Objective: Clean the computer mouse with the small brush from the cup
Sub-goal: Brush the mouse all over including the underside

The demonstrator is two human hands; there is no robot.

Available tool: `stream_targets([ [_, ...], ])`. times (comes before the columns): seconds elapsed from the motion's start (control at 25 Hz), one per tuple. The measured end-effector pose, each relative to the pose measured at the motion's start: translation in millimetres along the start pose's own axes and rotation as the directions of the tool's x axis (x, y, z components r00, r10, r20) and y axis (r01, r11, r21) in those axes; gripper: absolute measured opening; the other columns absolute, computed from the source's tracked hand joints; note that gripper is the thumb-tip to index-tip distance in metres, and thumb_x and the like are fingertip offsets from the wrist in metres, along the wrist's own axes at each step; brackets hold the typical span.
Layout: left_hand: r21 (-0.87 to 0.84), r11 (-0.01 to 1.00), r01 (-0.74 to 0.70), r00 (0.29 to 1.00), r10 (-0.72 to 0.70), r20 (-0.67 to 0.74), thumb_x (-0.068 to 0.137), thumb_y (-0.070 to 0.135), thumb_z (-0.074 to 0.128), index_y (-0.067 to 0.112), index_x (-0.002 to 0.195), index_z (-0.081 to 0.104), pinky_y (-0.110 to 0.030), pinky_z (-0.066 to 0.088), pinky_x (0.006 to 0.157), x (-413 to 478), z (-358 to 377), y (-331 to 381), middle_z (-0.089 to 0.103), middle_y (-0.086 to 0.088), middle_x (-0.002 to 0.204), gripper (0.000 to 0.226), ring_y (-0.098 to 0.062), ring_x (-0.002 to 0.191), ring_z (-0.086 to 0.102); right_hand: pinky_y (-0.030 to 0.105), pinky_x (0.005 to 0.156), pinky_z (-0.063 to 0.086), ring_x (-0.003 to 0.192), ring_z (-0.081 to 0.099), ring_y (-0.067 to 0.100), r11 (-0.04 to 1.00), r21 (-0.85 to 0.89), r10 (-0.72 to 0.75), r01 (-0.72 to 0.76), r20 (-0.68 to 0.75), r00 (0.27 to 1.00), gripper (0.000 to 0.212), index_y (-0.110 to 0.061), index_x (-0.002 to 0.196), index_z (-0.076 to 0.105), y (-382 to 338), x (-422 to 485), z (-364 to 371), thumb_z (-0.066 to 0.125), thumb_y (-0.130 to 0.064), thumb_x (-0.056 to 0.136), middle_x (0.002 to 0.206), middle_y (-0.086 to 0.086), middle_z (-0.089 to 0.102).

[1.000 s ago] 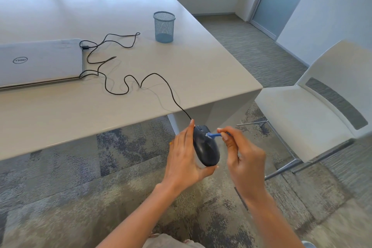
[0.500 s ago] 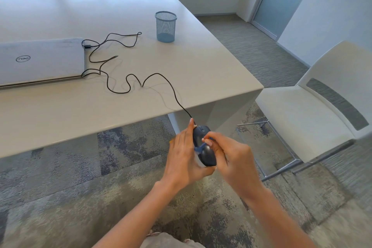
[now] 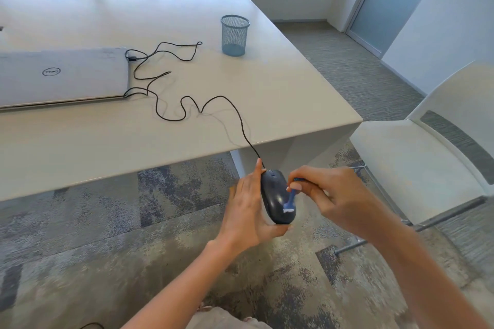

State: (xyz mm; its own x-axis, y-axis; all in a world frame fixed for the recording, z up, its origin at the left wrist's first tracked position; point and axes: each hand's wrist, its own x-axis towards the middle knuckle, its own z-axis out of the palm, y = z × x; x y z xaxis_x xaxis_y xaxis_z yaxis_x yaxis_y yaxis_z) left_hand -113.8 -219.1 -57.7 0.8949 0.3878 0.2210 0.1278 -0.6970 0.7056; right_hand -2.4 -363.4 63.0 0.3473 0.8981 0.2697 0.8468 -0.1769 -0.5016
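My left hand [image 3: 247, 207] holds a black wired computer mouse [image 3: 274, 195] in the air below the table's front edge, fingers along its left side and thumb under its rear. My right hand [image 3: 330, 196] pinches a small blue brush [image 3: 291, 199] with white bristles. The bristles rest on the rear right part of the mouse's top. The mouse's black cable [image 3: 187, 104] runs up over the table edge in loops to a closed silver laptop [image 3: 62, 76]. A blue mesh cup [image 3: 234, 35] stands upright farther back on the table.
The white table [image 3: 280, 104] ends in a corner just above my hands. A white chair [image 3: 417, 160] stands to the right, its metal legs close to my right forearm. Patterned grey carpet lies below. A glass door is at the far right.
The brush head has moved from the mouse's front right edge, across its top, down to the rear right part. My right hand has swung with it. My left hand keeps the mouse nearly still.
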Motion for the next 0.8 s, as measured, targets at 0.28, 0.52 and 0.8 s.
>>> stream_targets([
  [0.28,-0.002,0.999,-0.035,0.999,0.035,-0.010,0.059,0.072,0.073,0.021,0.156,0.003,-0.024,0.020,0.103,2,-4,7,0.038,0.002,0.148,0.130,-0.014,0.134,0.033,0.036,0.067,0.056,0.074,0.074,0.022,0.998,0.055,0.024,-0.010,-0.248,0.968,0.011,-0.009,0.103,0.070,8,24,8,0.062,-0.008,0.096,0.091,0.003,0.078],
  [0.52,0.025,0.998,-0.056,0.998,0.056,0.013,0.058,0.068,0.079,0.022,0.157,0.005,-0.027,0.023,0.104,-1,-2,3,0.040,0.003,0.146,0.132,-0.013,0.133,0.034,0.039,0.074,0.063,0.082,0.076,0.009,0.973,0.213,0.108,-0.085,-0.100,0.989,0.008,-0.021,0.095,0.064,17,19,-2,0.056,-0.020,0.097,0.082,-0.002,0.076],
  [0.8,0.037,0.998,-0.056,0.998,0.057,-0.007,0.057,0.067,0.079,0.025,0.155,0.008,-0.026,0.021,0.103,3,-3,3,0.039,0.006,0.146,0.128,-0.011,0.134,0.034,0.039,0.077,0.063,0.085,0.076,0.010,0.967,0.232,0.139,-0.103,-0.145,0.980,0.009,-0.008,0.098,0.067,22,22,7,0.058,-0.006,0.098,0.085,0.007,0.076],
])
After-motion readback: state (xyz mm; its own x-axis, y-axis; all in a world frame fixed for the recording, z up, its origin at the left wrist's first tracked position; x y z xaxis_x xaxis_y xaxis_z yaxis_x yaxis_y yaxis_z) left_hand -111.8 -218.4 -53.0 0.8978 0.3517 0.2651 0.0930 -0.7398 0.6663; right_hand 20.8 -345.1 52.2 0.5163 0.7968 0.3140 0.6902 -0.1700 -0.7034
